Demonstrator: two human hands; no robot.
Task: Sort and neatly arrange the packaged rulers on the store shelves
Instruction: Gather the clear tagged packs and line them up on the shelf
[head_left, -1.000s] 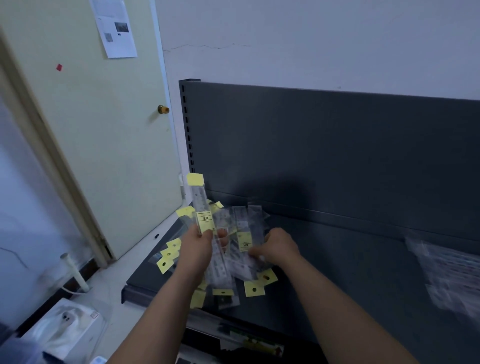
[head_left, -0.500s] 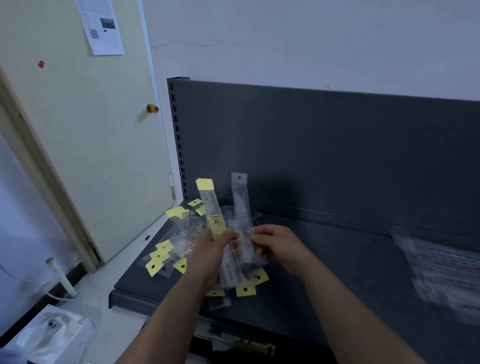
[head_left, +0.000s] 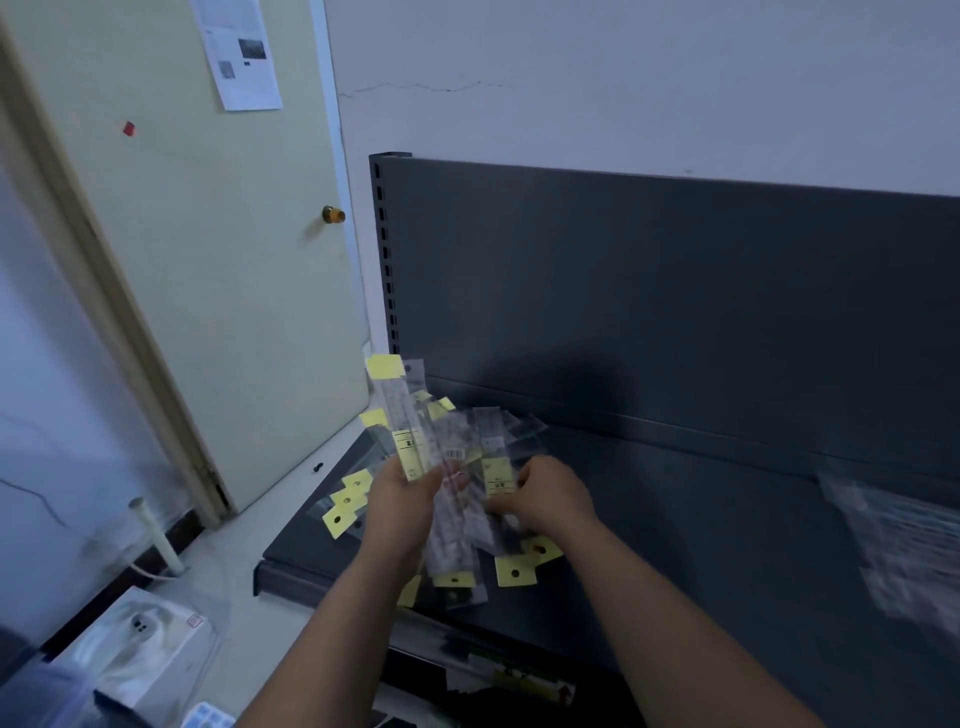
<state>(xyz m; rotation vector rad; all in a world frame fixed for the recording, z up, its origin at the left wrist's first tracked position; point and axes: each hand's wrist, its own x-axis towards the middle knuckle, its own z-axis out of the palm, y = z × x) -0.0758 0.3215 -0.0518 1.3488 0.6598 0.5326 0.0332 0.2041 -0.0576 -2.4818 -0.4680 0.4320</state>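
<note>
My left hand (head_left: 402, 501) grips a small bundle of packaged rulers (head_left: 402, 423), clear sleeves with yellow header cards, standing upright above the dark shelf (head_left: 675, 545). My right hand (head_left: 550, 496) has its fingers curled down into the loose pile of packaged rulers (head_left: 498, 561) lying on the shelf's left end, pinching one clear sleeve there. More yellow-tagged rulers (head_left: 345, 506) fan out to the left of my left hand. Parts of the pile are hidden under both hands.
A second heap of clear packages (head_left: 904, 540) lies blurred at the shelf's right end. The shelf's dark back panel (head_left: 649, 291) rises behind. A cream door (head_left: 208, 260) stands to the left, and a white boxed item (head_left: 135, 644) sits on the floor.
The clear sleeve my right hand was raising now stands with the bundle in my left hand. My right hand has dropped back onto the pile.
</note>
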